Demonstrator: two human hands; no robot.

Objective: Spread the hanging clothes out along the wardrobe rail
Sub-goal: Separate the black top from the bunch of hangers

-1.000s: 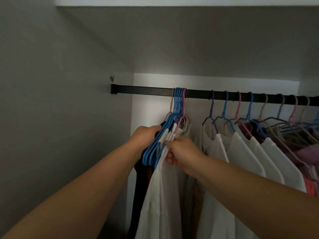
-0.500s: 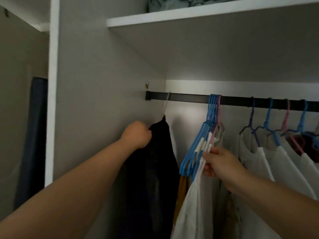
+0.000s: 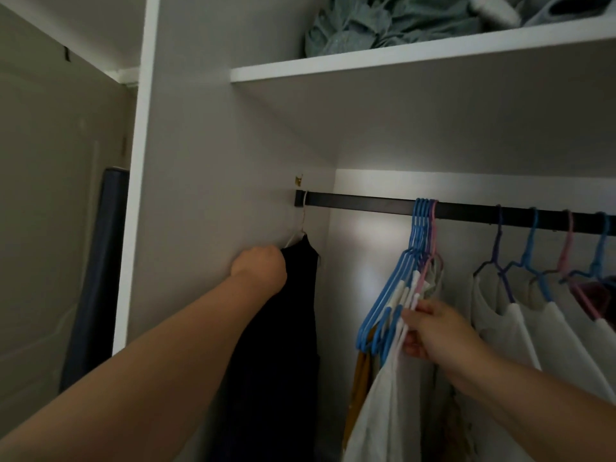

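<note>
Head view shows the bunched hangers (image 3: 423, 228) midway along the rail (image 3: 360, 207), their arms slanting down-left from it into the right hand (image 3: 433, 331), whose grip pinches them, while the left hand (image 3: 261, 270) grips the dark garment (image 3: 283, 328) at the rail's far-left end.

wardrobe side panel (image 3: 213, 161): plain white, dim from where I'm standing
shelf above me (image 3: 400, 60): white, teal fabric bundle (image 3: 383, 25) on top
back wall (image 3: 363, 235): pale bright patch

- Dim inside my wardrobe; the dark garment (image 3: 283, 328) shows as near-black, without detail.
- A pale glow lights the back wall (image 3: 370, 261).
- Soft, grainy picture; edges bend slightly.
</note>
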